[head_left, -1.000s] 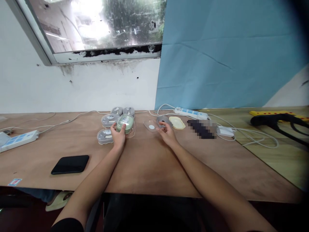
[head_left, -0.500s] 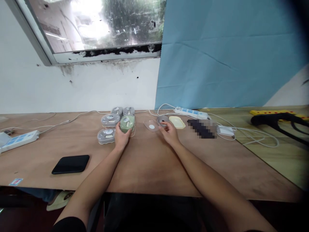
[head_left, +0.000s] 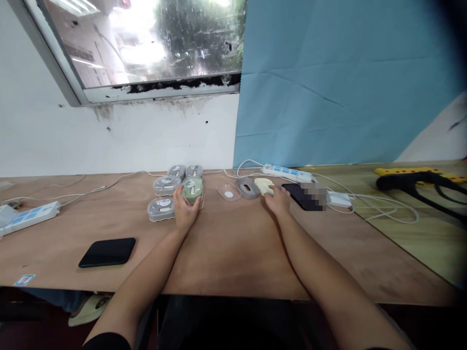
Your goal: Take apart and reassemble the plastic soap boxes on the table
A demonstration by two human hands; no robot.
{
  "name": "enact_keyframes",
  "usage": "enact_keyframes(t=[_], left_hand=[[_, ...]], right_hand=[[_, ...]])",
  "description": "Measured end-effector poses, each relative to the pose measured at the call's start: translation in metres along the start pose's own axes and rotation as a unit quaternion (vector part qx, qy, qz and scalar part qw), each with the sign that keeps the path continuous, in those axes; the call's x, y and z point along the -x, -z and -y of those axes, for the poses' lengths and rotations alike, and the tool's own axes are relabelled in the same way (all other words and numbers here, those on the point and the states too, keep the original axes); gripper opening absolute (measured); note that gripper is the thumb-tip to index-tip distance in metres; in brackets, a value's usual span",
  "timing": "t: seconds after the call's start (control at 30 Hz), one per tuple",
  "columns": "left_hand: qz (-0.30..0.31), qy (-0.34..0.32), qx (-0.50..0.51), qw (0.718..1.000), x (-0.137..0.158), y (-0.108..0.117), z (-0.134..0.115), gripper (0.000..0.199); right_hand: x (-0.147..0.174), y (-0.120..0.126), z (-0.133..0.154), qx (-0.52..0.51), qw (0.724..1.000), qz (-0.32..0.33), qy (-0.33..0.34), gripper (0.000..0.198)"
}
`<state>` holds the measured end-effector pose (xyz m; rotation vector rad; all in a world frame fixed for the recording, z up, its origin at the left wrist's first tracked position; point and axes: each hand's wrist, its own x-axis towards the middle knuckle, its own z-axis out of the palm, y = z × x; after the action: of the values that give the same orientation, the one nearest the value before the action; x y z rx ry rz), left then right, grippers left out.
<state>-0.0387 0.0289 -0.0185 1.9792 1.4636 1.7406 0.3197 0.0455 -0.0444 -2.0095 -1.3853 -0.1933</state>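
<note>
Left hand [head_left: 187, 210], one: half open, cupped round the near side of a green case [head_left: 193, 187] by the table's [head_left: 233, 257] back edge; whether it grips, I cannot tell. Right hand [head_left: 278, 200], one: curled, fingertips on a cream piece [head_left: 261, 184], likewise toward the back edge; hold unclear. Grey cases [head_left: 160, 211], four: beside and behind the green. Between the hands: clear shell [head_left: 226, 190], grey shell [head_left: 246, 193]. Black phone [head_left: 107, 253], one: near the front edge, leftward.
</note>
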Motion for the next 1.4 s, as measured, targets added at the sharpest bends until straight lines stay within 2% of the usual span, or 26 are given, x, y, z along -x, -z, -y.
enact_keyframes(t=[0.1,0.17,0.27,0.33,0.43,0.57,0.63,0.7,0.77,0.87,0.93,1.0,1.03,1.1,1.17,1.23,1.3,1.4], left_hand=[[0.061,-0.081,0.001,0.995,0.007,-0.001,-0.004,0.046],[0.157,-0.124,-0.015,0.980,0.011,-0.003,-0.008,0.032],[0.332,-0.139,-0.056,0.931,0.015,-0.005,-0.012,0.033],[0.406,-0.129,-0.088,0.900,0.016,-0.006,-0.013,0.037],[0.431,-0.106,-0.104,0.890,0.015,-0.007,-0.013,0.039],[0.434,-0.087,-0.096,0.892,0.014,-0.006,-0.013,0.042],[0.433,-0.077,-0.092,0.893,0.014,-0.006,-0.014,0.046],[0.431,-0.061,-0.083,0.896,0.014,-0.005,-0.015,0.054],[0.430,-0.036,-0.065,0.900,0.014,-0.005,-0.016,0.064],[0.427,0.005,-0.023,0.904,0.014,-0.003,-0.017,0.085],[0.410,0.014,-0.006,0.912,0.014,-0.002,-0.016,0.100],[0.384,0.009,-0.007,0.923,0.012,0.000,-0.016,0.108],[0.376,0.003,-0.014,0.927,0.012,0.001,-0.015,0.107],[0.387,-0.012,-0.028,0.922,0.010,0.002,-0.015,0.093],[0.417,-0.037,-0.041,0.907,0.009,0.002,-0.016,0.073],[0.431,-0.066,-0.053,0.898,0.009,0.002,-0.018,0.062],[0.423,-0.081,-0.077,0.899,0.010,0.000,-0.019,0.062],[0.407,-0.077,-0.111,0.904,0.012,-0.003,-0.018,0.065]], right_hand=[[0.001,-0.007,-0.002,0.022,0.999,0.044,0.006,0.038],[0.001,-0.010,-0.003,0.026,0.998,0.057,0.007,0.030],[0.000,-0.010,-0.004,0.021,0.998,0.060,0.000,0.017],[-0.001,-0.008,-0.003,0.011,0.998,0.056,-0.010,0.013],[-0.003,-0.003,-0.002,-0.030,0.998,0.024,-0.044,0.016],[-0.003,0.007,0.006,-0.138,0.981,-0.096,-0.096,0.025],[0.002,0.012,0.016,-0.199,0.966,-0.148,-0.067,0.027],[0.011,0.016,0.031,-0.271,0.949,-0.160,-0.012,0.028],[0.022,0.017,0.051,-0.373,0.921,-0.112,0.027,0.028],[0.041,0.012,0.080,-0.539,0.842,0.030,0.006,0.023],[0.053,0.007,0.094,-0.570,0.807,0.150,-0.021,0.021],[0.063,0.003,0.101,-0.547,0.798,0.252,-0.020,0.022],[0.066,0.002,0.102,-0.527,0.802,0.281,-0.008,0.022],[0.068,0.001,0.101,-0.490,0.825,0.281,0.016,0.024],[0.064,0.002,0.096,-0.447,0.864,0.230,0.037,0.027],[0.058,0.003,0.089,-0.384,0.907,0.165,0.055,0.028],[0.049,0.005,0.080,-0.311,0.941,0.109,0.072,0.021],[0.036,0.007,0.065,-0.220,0.970,0.052,0.088,0.021]])
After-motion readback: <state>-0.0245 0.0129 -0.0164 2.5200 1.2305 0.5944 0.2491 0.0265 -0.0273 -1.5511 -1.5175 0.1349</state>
